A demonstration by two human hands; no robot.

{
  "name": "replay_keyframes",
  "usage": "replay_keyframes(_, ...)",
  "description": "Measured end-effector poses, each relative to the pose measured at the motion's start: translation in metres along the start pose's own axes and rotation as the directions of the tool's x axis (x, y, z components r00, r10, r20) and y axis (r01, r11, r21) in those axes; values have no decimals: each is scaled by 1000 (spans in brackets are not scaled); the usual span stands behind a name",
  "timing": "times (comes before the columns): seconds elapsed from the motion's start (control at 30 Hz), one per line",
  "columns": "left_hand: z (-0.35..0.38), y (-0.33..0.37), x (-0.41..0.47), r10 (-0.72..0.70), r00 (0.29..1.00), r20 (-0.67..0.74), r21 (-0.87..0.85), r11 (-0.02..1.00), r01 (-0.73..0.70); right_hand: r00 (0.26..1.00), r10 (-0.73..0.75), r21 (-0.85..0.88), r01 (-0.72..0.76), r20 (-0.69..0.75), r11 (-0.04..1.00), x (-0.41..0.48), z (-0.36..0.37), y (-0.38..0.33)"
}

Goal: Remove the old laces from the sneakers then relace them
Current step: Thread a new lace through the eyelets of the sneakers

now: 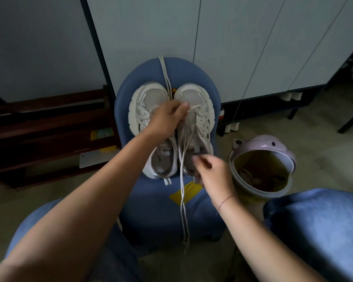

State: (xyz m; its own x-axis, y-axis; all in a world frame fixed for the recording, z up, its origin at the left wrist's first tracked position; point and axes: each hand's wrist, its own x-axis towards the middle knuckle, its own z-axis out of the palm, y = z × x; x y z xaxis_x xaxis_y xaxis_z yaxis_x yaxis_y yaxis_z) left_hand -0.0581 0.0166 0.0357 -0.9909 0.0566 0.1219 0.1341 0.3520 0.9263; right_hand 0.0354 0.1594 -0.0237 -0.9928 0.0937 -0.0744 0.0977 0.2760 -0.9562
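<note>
Apparently mid-removal: one lace lies free between sneakers; left hand pinches the other lace; right hand curled, hold unclear.

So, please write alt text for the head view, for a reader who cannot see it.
A person's left hand holds the lace of the right sneaker, and the right hand is near its heel. Both white sneakers lie on a blue stool, with a pink bin beside it.

One cam only, head-worn, wide-angle. Looks fwd & steeply down along both forearms onto sneakers on blue chair, centre frame, close in. Knees fill lower corners, cabinet doors up top.
</note>
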Motion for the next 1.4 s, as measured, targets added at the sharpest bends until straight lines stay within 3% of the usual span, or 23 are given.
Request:
replay_keyframes(0.13,-2,-7,-5,9,1000,1,-41,999,-9,953,262,206,-289,151,935,6,16,-3)
replay_keyframes(0.37,3,-9,-11,38,999,-20,-24,999,-39,906,375,367,-423,198,829,30,26,-18)
replay_keyframes(0.5,3,-9,-9,49,998,-26,45,998,-48,900,404,396,-435,164,809,34,31,-20)
replay_keyframes(0.67,-4,-9,-8,32,999,15,-24,999,-31,892,382,197,-430,241,881,22,20,-10)
replay_keyframes(0.8,-4,-7,-7,9,1000,16,-50,999,-8,972,223,170,-233,80,957,22,22,-6)
replay_keyframes(0.9,-3,-7,-9,14,1000,8,-43,999,-14,995,95,-3,-95,-2,995,27,29,-10)
replay_keyframes(1.17,1,-9,-7,65,995,78,80,994,-71,991,132,-40,-132,1,990,35,31,0)
replay_keyframes(1.4,0,-10,-7,21,997,75,15,1000,-22,977,213,13,-213,-20,977,42,35,-4)
